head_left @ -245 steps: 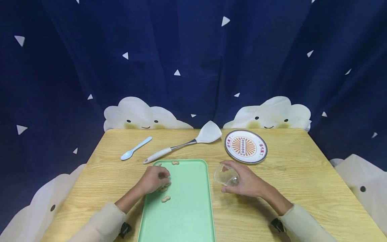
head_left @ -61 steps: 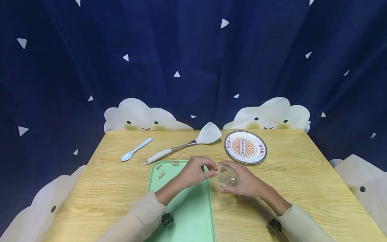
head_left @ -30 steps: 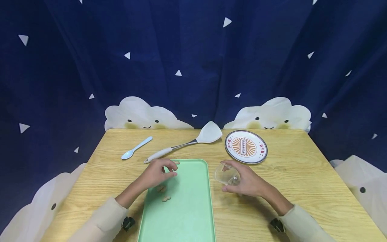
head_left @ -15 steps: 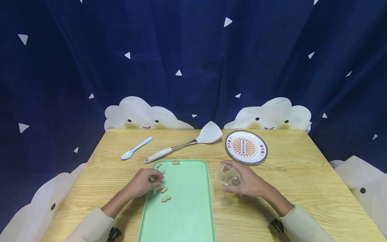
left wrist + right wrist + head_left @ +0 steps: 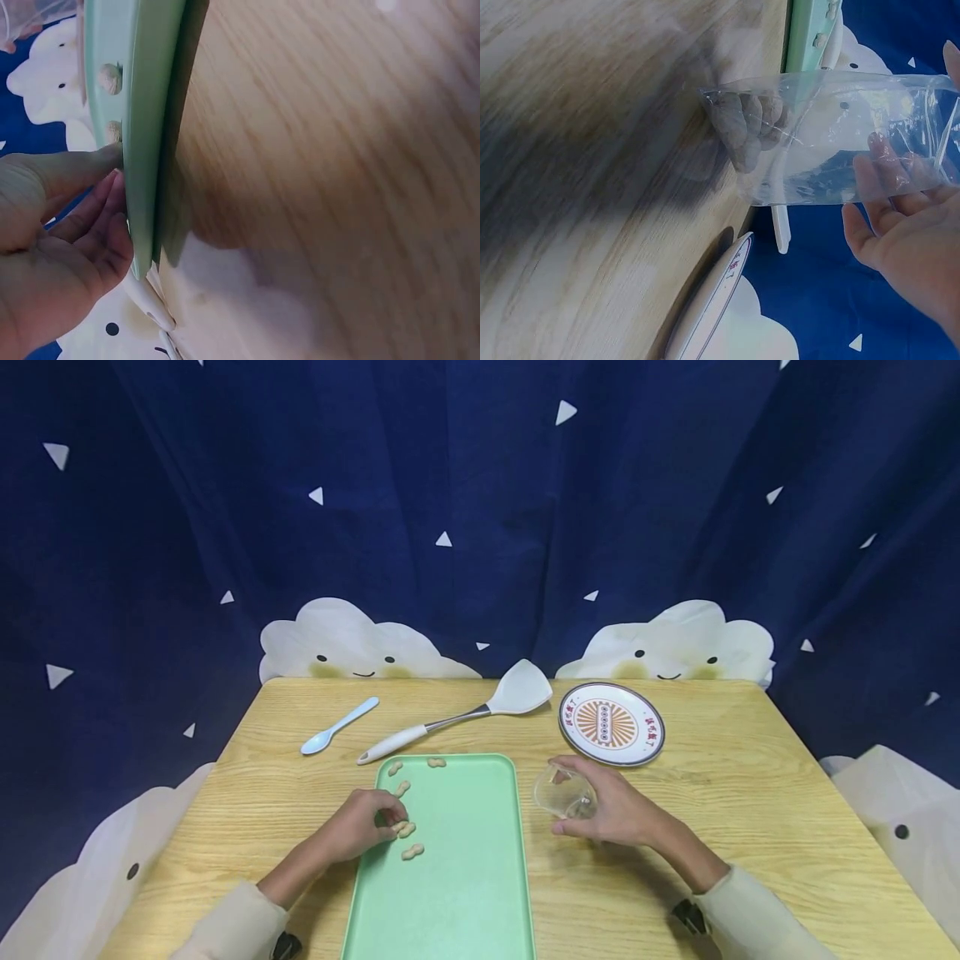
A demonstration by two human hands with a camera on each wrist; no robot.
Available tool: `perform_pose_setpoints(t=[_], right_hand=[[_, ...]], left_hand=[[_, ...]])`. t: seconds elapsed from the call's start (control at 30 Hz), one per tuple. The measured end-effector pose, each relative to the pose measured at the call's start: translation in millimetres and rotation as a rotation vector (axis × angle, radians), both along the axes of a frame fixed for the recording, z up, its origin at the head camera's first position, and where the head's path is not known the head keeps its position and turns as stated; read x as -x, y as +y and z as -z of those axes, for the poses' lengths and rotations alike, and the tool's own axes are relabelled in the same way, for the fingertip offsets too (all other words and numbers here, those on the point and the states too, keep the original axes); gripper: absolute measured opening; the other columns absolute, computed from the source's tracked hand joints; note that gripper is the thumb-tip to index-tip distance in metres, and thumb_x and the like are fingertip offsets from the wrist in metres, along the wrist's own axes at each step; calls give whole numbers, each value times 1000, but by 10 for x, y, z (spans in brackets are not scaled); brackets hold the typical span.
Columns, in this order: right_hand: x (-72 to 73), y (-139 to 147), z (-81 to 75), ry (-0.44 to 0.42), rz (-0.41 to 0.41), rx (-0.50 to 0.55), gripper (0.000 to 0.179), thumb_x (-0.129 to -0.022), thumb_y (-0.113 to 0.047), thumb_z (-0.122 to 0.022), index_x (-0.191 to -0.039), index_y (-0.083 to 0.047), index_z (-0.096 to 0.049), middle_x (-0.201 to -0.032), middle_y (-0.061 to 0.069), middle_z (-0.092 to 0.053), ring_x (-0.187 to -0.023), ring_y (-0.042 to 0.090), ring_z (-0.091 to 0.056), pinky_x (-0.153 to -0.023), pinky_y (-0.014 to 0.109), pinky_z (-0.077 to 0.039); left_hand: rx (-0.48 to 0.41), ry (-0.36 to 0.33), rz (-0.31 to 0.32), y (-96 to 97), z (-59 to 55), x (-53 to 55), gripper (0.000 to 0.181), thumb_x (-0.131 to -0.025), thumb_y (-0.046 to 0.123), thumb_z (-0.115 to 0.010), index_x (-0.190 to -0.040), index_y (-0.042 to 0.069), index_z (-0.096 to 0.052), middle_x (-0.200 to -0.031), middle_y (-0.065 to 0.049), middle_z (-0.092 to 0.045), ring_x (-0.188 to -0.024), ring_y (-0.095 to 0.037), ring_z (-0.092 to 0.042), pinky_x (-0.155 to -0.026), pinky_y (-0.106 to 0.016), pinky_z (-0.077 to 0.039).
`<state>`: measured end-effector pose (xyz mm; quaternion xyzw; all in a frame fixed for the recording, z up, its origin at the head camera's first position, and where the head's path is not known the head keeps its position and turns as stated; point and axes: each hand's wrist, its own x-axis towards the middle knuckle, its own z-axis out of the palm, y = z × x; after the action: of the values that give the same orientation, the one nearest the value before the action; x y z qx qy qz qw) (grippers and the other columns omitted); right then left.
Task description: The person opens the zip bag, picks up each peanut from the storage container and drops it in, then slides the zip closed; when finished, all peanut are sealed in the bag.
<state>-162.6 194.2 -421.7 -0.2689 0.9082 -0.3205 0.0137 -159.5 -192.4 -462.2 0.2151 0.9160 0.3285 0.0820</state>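
My left hand (image 5: 365, 823) is over the left side of a green tray (image 5: 465, 860), thumb and fingertips right at a close pair of peanuts (image 5: 407, 830). Those fingertips are hidden behind the tray's rim in the left wrist view, so I cannot tell whether they pinch one. Another peanut (image 5: 412, 852) lies just nearer, and several more lie toward the tray's far edge. Right of the tray, my right hand (image 5: 617, 806) holds a clear plastic bag (image 5: 558, 793) with its mouth spread wide. Several peanuts (image 5: 746, 124) are gathered in the bag's bottom, seen in the right wrist view.
A white-headed spatula (image 5: 517, 691) lies behind the tray, its handle close to the tray's far left corner. Left of it is a pale blue spoon (image 5: 318, 742). A round patterned plate (image 5: 611, 724) sits beyond my right hand. A dark blue curtain (image 5: 480, 510) hangs behind the table.
Two seconds ago my left hand was at the bag's mouth. It has since returned left to the tray and, over the last half second, come slightly nearer, onto the peanut pair. The right hand stays put.
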Motion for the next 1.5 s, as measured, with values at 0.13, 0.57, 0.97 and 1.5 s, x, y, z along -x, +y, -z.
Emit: perform_pose_setpoints(t=[0.13,0.57,0.97,1.5], right_hand=[[-2,-5,10,-8,-5,11,82,-68,-45,-82,-135,-15,-46,-114,-4,-63,-113,19,-58,-98,47,-44],[-17,-5,37,-8,-14,5,82,-69,-50,-79,-136,-14,-45,-113,-4,-64,-112,20,-58,-98,47,-45],[-22,-3,45,-22,-10,3,82,-70,-44,-81,-136,-14,-45,-114,-1,-64,-113,22,-58,-98,48,-44],[-25,-30,57,-24,-14,9,80,-70,-40,-82,-136,-15,-45,-115,-3,-64,-114,20,-58,-98,48,-44]], left_hand=[[30,59,12,38,17,-4,13,-77,-1,-73,-82,11,-69,-75,5,-62,-70,-4,-53,-62,-19,-47],[41,45,-73,70,-98,85,8,-81,6,-71,-82,13,-69,-78,6,-62,-73,-7,-54,-65,-22,-47],[-136,144,-32,271,-409,218,10,-85,7,-69,-91,15,-70,-88,3,-67,-80,-8,-59,-63,-21,-47],[-220,178,179,1150,-780,266,12,-87,11,-67,-98,14,-70,-95,2,-70,-83,-9,-64,-69,-22,-50]])
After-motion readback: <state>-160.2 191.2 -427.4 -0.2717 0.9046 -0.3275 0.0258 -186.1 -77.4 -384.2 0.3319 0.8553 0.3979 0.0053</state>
